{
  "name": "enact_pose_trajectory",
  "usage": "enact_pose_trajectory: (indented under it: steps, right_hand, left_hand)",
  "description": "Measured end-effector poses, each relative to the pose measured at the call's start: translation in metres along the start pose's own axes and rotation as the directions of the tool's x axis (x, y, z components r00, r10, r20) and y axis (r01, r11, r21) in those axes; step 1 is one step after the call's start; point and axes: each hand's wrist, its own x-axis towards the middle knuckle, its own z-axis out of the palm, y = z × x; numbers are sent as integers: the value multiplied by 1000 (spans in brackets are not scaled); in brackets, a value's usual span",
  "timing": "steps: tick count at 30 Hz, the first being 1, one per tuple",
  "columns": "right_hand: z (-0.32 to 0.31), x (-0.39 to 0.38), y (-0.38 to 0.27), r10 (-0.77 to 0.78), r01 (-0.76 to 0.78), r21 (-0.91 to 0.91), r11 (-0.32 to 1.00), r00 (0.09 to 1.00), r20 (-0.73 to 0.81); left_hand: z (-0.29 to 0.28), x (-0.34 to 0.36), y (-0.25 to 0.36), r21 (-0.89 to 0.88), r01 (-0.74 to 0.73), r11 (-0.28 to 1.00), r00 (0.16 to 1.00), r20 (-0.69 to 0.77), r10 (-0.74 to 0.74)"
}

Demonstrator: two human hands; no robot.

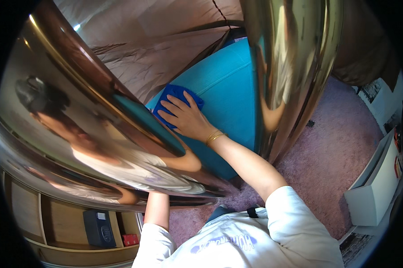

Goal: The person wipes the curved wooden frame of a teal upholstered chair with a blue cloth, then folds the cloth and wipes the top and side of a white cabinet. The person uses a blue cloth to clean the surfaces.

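Note:
My right hand lies spread on a dark blue cloth, pressing it against a turquoise padded surface between two tall, curved, mirror-polished gold forms. A gold bangle circles my right wrist. My left forearm rises from the lower edge and disappears behind the left polished form; that hand is hidden. Reflections of a person and of arms show in the shiny surfaces.
Crumpled brown fabric hangs beyond the turquoise piece. Pinkish carpet surrounds it. A white box-like unit stands at the right. Wooden shelving with a dark safe-like box and a red item sits at lower left.

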Motion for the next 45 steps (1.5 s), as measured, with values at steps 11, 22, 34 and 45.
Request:
enact_pose_trajectory:
  steps: [11, 22, 34, 45]
  right_hand:
    - [-69, -107, -16, 659, -565, 769, -299, 461, 594]
    - [-169, -193, -62, 460, -544, 475, -692, 175, 871]
    - [-209, -229, -56, 456, -544, 485, -685, 199, 867]
    - [-235, -246, -46, 637, -803, 553, -222, 310, 706]
  left_hand:
    - [-19, -157, 1, 362, -589, 723, 807, 318, 497]
    - [88, -246, 17, 248, -199, 948, 877, 478, 59]
    - [116, -237, 9, 264, 60, 963, 812, 548, -201]
    - [139, -218, 15, 224, -80, 971, 848, 527, -52]
